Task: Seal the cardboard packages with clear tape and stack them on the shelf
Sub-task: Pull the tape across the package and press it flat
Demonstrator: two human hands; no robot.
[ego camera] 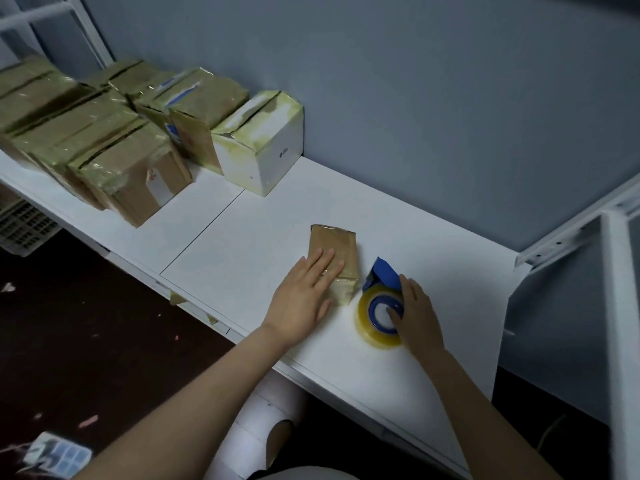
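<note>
Left edge cuts package stack (52,109); white box (263,150) print unreadable; floor object (59,455) blurred.

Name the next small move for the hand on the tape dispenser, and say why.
Probably lift the tape dispenser across to the small cardboard package. The right hand grips it where it lies on the white shelf right beside the package, and the left hand presses flat on the package, steadying it. How fully it is taped is hard to tell.

You have one view: the camera on your head looks forward and down, close over the white shelf (263,237), grey wall (415,98) at the far side, dark floor (69,323) near left.
</note>
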